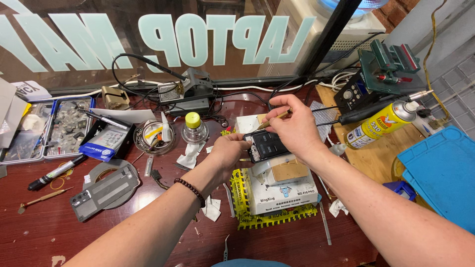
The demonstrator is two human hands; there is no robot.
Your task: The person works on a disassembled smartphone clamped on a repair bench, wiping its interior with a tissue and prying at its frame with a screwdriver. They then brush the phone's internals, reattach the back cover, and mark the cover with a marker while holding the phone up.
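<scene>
My right hand (292, 126) pinches a thin brush (273, 119) over the opened phone (266, 145), which my left hand (227, 151) grips by its edge atop a white box (282, 190) mid-bench; it looks light, stiff, fragile, best held by the frame.

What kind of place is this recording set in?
Most likely an electronics repair bench: an opened phone under both hands, a soldering iron stand by the window, and a parts tray on the cluttered red table.
</scene>
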